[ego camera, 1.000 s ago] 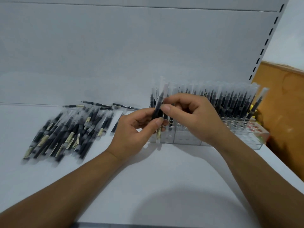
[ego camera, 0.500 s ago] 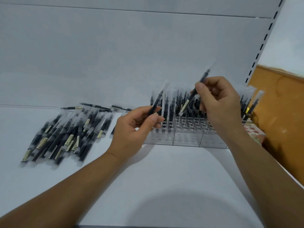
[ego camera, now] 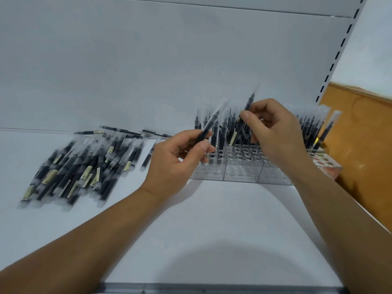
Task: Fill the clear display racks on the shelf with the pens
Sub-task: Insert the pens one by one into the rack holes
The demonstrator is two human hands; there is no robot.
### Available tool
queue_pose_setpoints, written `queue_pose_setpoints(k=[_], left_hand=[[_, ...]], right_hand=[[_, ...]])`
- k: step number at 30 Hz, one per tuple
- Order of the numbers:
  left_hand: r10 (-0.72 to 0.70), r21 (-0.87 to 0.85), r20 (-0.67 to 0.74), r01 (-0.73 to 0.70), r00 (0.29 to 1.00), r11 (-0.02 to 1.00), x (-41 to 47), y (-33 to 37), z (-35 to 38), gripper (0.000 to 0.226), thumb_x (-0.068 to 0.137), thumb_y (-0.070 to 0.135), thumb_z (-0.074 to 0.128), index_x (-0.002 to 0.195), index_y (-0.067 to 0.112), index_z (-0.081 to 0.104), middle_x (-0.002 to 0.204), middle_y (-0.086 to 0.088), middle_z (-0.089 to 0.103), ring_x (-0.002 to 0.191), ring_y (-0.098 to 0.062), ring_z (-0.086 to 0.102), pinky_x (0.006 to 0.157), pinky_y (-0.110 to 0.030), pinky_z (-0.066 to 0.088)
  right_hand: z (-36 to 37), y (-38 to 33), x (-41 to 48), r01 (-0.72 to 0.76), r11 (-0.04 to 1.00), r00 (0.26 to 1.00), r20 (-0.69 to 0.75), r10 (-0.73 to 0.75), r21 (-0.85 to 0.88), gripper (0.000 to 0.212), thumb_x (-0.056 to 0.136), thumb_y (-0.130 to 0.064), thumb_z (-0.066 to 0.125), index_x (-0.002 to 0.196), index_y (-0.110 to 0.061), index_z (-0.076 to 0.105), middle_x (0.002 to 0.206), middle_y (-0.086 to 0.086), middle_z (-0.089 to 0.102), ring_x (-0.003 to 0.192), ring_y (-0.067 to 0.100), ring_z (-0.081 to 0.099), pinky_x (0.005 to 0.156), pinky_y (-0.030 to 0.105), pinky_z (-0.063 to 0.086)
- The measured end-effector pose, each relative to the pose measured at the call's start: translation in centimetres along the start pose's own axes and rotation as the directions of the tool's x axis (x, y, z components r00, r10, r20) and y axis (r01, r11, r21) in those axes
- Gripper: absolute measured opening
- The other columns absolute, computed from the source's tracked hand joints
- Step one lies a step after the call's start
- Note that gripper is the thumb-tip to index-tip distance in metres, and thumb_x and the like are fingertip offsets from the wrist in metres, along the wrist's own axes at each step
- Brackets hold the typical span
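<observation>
While left hand (ego camera: 176,164) pinches one pen (ego camera: 209,126) and right hand (ego camera: 275,134) another, they partly hide the rack (ego camera: 239,173).

The right hand (ego camera: 275,134) has drawn away from the left hand (ego camera: 176,164), now holding a black clear-capped pen (ego camera: 248,105) steeper above the clear plastic rack (ego camera: 239,172).

No readable text; pale labels (ego camera: 86,176) on pens (ego camera: 70,168) (loose pile, left) too blurred.
</observation>
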State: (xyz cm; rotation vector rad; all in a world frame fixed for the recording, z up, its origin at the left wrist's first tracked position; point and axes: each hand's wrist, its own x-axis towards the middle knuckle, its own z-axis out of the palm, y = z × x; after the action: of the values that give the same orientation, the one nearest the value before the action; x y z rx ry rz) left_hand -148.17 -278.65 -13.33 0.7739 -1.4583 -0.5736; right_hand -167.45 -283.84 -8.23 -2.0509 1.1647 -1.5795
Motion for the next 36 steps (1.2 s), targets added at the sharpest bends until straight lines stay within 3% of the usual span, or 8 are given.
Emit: queue_pose_setpoints(k=[8, 13, 17, 25, 28, 30, 33, 36], left_hand=[[0.089, 0.117, -0.015, -0.087, 0.996, 0.989, 0.2, -0.1, 0.2, 0.02, 0.089, 0.015, 0.063, 0.107, 0.023, 0.067, 0.083, 0.012, 0.074, 0.074, -0.008, 0.066, 0.072, -0.019, 0.051], [0.091, 0.129, -0.042, -0.085, 0.995, 0.988, 0.2, -0.3, 0.1, 0.021, 0.09, 0.013, 0.063, 0.108, 0.022, 0.068, 0.081, 0.015, 0.072, 0.076, 0.0, 0.065, 0.073, -0.011, 0.046], [0.077, 0.135, -0.063, -0.068, 0.995, 0.989, 0.2, -0.4, 0.1, 0.021, 0.09, 0.014, 0.064, 0.11, 0.018, 0.068, 0.086, 0.009, 0.073, 0.078, -0.003, 0.065, 0.073, -0.013, 0.046], [0.189, 0.255, 0.012, -0.186, 0.982, 0.949, -0.1, 0.0, 0.3, 0.026, 0.089, 0.008, 0.064, 0.113, 0.017, 0.066, 0.093, 0.012, 0.07, 0.08, 0.003, 0.064, 0.074, -0.014, 0.048], [0.232, 0.319, 0.046, -0.235, 0.972, 0.918, 0.1, 0.2, 0.3, 0.025, 0.089, 0.013, 0.066, 0.113, 0.014, 0.068, 0.099, 0.012, 0.067, 0.088, 0.001, 0.062, 0.081, -0.018, 0.047], [0.257, 0.411, 0.034, -0.248, 0.966, 0.877, 0.3, 0.3, 0.1, 0.033, 0.085, 0.023, 0.071, 0.116, 0.017, 0.063, 0.107, 0.007, 0.062, 0.098, -0.01, 0.059, 0.09, -0.028, 0.045], [0.108, 0.407, -0.107, -0.056, 0.988, 0.912, 0.4, 0.1, -0.3, 0.05, 0.076, 0.041, 0.075, 0.117, 0.028, 0.051, 0.118, 0.009, 0.054, 0.107, -0.01, 0.053, 0.092, -0.02, 0.039], [-0.138, 0.357, -0.131, 0.177, 0.982, 0.917, 0.3, -0.6, -0.7, 0.067, 0.066, 0.06, 0.076, 0.121, 0.039, 0.045, 0.126, 0.018, 0.048, 0.114, 0.004, 0.047, 0.087, -0.014, 0.037]], right_hand=[[0.6, 1.3, -0.3, -0.02, 0.971, 0.96, 0.265, 0.085, -0.24, 0.008, 0.085, -0.037, 0.072, 0.086, -0.032, 0.066, 0.074, -0.014, 0.066, 0.063, 0.0, 0.059, 0.063, 0.022, 0.051], [-0.5, 1.1, 0.0, 0.024, 0.94, 0.971, 0.23, 0.059, -0.34, 0.013, 0.083, -0.047, 0.071, 0.084, -0.034, 0.07, 0.07, -0.018, 0.065, 0.064, -0.003, 0.058, 0.064, 0.019, 0.047], [-0.8, 0.4, -0.1, 0.085, 0.994, 0.971, 0.228, -0.068, -0.068, 0.008, 0.084, -0.035, 0.074, 0.081, -0.028, 0.072, 0.059, -0.013, 0.059, 0.049, 0.0, 0.046, 0.051, 0.009, 0.037], [1.2, -1.0, -1.5, 0.114, 0.959, 0.93, 0.31, -0.195, 0.259, 0.02, 0.083, -0.035, 0.07, 0.101, -0.028, 0.07, 0.054, -0.011, 0.046, 0.049, 0.014, 0.038, 0.048, 0.029, 0.034], [1.5, -1.3, -1.6, 0.074, 0.946, 0.941, 0.292, -0.171, 0.317, 0.009, 0.086, -0.026, 0.072, 0.094, -0.029, 0.073, 0.064, 0.009, 0.061, 0.055, 0.036, 0.047, 0.05, 0.041, 0.04], [1.0, -1.3, -1.4, 0.036, 0.922, 0.961, 0.241, -0.139, 0.387, 0.007, 0.089, -0.023, 0.067, 0.09, -0.029, 0.069, 0.07, 0.005, 0.067, 0.052, 0.028, 0.052, 0.047, 0.035, 0.043], [-0.4, -1.2, -0.2, -0.025, 0.852, 0.994, 0.105, -0.035, 0.523, 0.007, 0.094, -0.021, 0.057, 0.088, -0.021, 0.056, 0.085, 0.004, 0.073, 0.047, 0.013, 0.054, 0.045, 0.023, 0.044], [-1.6, -0.6, 0.6, 0.008, 0.882, 0.995, -0.088, 0.038, 0.472, 0.015, 0.095, -0.021, 0.058, 0.081, -0.021, 0.053, 0.068, 0.001, 0.06, 0.043, 0.011, 0.047, 0.043, 0.022, 0.039]])
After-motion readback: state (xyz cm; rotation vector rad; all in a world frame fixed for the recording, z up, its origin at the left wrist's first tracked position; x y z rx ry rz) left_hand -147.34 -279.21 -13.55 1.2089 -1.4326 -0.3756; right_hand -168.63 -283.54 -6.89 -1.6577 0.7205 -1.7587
